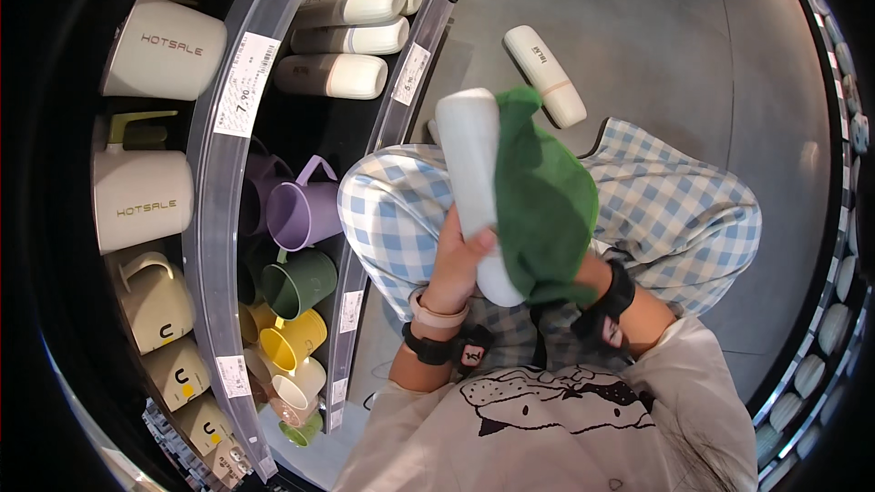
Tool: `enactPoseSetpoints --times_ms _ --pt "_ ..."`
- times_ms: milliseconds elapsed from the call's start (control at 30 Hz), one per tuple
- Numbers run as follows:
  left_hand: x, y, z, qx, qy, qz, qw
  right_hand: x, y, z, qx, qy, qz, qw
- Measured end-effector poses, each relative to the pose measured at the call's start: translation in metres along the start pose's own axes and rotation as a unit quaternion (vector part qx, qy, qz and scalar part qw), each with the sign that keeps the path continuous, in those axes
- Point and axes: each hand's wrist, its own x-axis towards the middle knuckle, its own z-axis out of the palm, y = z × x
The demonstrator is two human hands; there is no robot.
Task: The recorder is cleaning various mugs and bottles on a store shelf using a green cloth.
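Observation:
My left hand [458, 253] is closed around the lower part of a long white toothbrush travel case [470, 159], held tilted above my lap. A green cloth [547, 200] hangs along the case's right side and touches it. My right hand [597, 275] is mostly beneath that cloth and holds it up; its fingers are hidden. On the grey floor beyond my knees lies another cream case [545, 76] with a thin band around it.
At my left stands a shelf with a clear price-tag rail [232, 173]. Several white cases [351, 76] lie on its far end. Nearer are a purple mug [305, 214], a dark green mug [299, 282] and a yellow mug [293, 342]. Stocked shelving [834, 328] lines the right.

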Motion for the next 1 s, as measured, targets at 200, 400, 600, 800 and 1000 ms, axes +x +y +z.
enactPoseSetpoints --times_ms 200,400,600,800,1000 --pt "0.005 -0.005 0.007 0.067 0.02 0.076 0.995 -0.011 -0.01 0.002 -0.117 0.015 -0.013 0.993" --pt "0.009 -0.004 0.021 0.406 -0.035 0.208 0.889 0.041 -0.006 -0.035 0.011 -0.047 -0.008 0.999" --pt "0.006 -0.007 0.019 0.222 -0.056 0.108 0.967 0.067 0.001 -0.045 0.089 -0.049 0.098 0.99" --pt "0.008 -0.002 0.007 -0.021 -0.119 0.039 0.992 0.024 0.005 -0.034 0.134 -0.069 0.201 0.968" --pt "0.005 0.008 0.011 0.012 -0.093 0.041 0.995 -0.001 0.032 0.005 0.195 0.06 0.032 0.978"
